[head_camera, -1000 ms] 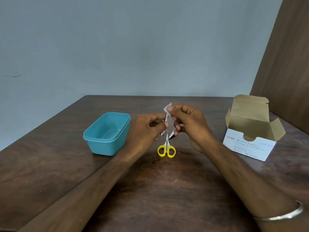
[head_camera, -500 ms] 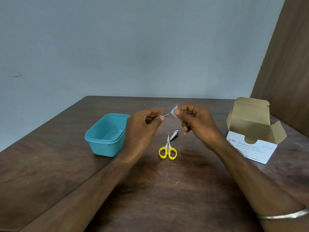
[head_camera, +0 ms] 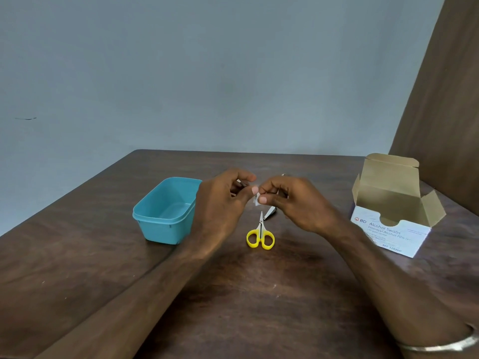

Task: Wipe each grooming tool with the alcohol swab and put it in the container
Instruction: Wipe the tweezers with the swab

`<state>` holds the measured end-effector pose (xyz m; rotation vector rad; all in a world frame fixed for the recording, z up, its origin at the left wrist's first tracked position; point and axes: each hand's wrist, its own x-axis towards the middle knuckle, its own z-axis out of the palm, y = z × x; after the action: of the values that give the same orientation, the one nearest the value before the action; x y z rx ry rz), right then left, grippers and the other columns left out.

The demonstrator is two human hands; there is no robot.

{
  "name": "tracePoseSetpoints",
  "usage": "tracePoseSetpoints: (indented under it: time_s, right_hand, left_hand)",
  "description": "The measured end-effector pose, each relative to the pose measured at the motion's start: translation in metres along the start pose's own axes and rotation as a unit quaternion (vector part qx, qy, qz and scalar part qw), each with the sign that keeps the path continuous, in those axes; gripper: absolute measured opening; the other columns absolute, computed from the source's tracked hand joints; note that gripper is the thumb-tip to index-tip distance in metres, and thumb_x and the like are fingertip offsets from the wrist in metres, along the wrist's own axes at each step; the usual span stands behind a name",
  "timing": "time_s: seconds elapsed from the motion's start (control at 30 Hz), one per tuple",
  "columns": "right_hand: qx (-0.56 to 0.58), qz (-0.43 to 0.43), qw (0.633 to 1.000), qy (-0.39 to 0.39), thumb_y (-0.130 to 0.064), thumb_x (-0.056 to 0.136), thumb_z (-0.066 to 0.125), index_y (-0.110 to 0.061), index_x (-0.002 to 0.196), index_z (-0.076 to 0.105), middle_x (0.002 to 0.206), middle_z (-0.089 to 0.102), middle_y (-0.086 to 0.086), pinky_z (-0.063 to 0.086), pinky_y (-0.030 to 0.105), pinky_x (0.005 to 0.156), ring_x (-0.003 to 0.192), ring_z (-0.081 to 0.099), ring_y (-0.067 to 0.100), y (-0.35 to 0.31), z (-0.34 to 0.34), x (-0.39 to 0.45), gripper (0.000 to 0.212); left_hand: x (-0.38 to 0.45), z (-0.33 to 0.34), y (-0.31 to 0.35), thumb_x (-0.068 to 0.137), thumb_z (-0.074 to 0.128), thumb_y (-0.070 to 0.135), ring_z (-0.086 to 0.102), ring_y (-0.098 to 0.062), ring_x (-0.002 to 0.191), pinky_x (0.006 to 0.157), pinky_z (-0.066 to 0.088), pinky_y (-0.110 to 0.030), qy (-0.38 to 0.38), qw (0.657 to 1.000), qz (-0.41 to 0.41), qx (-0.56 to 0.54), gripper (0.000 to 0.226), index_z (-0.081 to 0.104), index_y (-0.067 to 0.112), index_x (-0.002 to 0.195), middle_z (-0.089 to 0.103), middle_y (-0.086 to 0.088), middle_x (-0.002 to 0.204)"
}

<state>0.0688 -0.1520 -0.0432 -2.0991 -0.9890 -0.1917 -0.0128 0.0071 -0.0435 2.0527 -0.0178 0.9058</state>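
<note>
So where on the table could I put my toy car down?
Bare wood lies left of the teal container, and in front of the yellow scissors between the two forearms. It's crowded around the scissors, nail clipper and both hands. The swab box fills the right.

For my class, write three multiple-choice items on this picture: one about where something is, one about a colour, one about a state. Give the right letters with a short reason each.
1. Where do the scissors lie?
A. inside the container
B. on the table in front of the hands
C. on the alcohol swab box

2. What colour is the container?
A. teal
B. red
C. white

3. What state is the alcohol swab box in?
A. sealed shut
B. crushed flat
C. open, flaps up

Answers:
1 B: the scissors rest on the table just nearer the camera than the left hand and the right hand.
2 A: its walls and rim are teal.
3 C: the lid and side flaps stand up, showing the brown cardboard inside.
</note>
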Motion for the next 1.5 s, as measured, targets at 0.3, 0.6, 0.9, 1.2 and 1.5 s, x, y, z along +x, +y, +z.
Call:
tracePoseSetpoints:
  time_s: [0.3, 0.6, 0.9, 1.2, 1.5]
  right_hand:
    - [-0.016, 0.012, 1.000, -0.004, -0.019, 0.094, 0.066, -0.028, 0.087, 0.066, 0.074, 0.057, -0.016, 0.033, 0.012, 0.058, 0.066, 0.052, -0.008, 0.000, -0.008, -0.002, 0.011]
    - [0.127, 0.044, 0.988, 0.079, -0.013, 0.102, 0.051, -0.018, 0.092, 0.060, 0.077, 0.053, -0.004, 0.050, 0.036, 0.055, 0.064, 0.052, 0.011, 0.005, -0.006, -0.001, 0.014]
    - [0.404, 0.102, 0.898, 0.141, -0.015, 0.097, 0.060, -0.009, 0.091, 0.067, 0.072, 0.061, 0.004, 0.049, 0.030, 0.048, 0.054, 0.052, 0.014, -0.013, 0.012, 0.000, 0.011]
    - [0.405, 0.105, 0.903, 0.102, -0.014, 0.093, 0.065, -0.007, 0.093, 0.070, 0.069, 0.067, 0.004, 0.049, 0.028, 0.048, 0.055, 0.052, 0.014, -0.019, 0.022, -0.002, 0.008]
    - [0.415, 0.109, 0.891, 0.148, -0.013, 0.093, 0.066, -0.007, 0.096, 0.071, 0.072, 0.062, 0.005, 0.048, 0.030, 0.047, 0.052, 0.050, 0.015, -0.014, 0.016, 0.000, 0.009]
  left_hand:
    - [0.000, 0.000, 0.003, 0.083, 0.076, 0.019, 0.063, 0.006, 0.071, 0.064, 0.051, -0.011, 0.026, 0.999, -0.010, -0.035, 0.009, 0.074, 0.023, 0.091, 0.068, 0.020, 0.077]
    - [-0.001, 0.000, 0.003, 0.086, 0.072, 0.030, 0.066, 0.007, 0.081, 0.076, 0.056, -0.024, -0.009, 1.000, -0.021, -0.008, 0.013, 0.077, 0.027, 0.098, 0.070, 0.022, 0.081]
    - [-0.006, 0.004, 0.002, 0.090, 0.065, 0.036, 0.067, 0.003, 0.072, 0.073, 0.054, -0.030, -0.105, 0.993, -0.052, 0.022, 0.006, 0.063, 0.030, 0.090, 0.074, 0.011, 0.072]
    - [-0.006, 0.002, 0.005, 0.090, 0.066, 0.035, 0.066, 0.004, 0.065, 0.064, 0.054, -0.031, -0.076, 0.996, -0.049, -0.008, 0.008, 0.063, 0.027, 0.090, 0.074, 0.008, 0.072]
    - [-0.006, 0.003, 0.005, 0.091, 0.066, 0.030, 0.066, 0.005, 0.066, 0.061, 0.046, -0.022, -0.124, 0.991, -0.057, -0.017, 0.006, 0.062, 0.029, 0.086, 0.074, 0.008, 0.070]
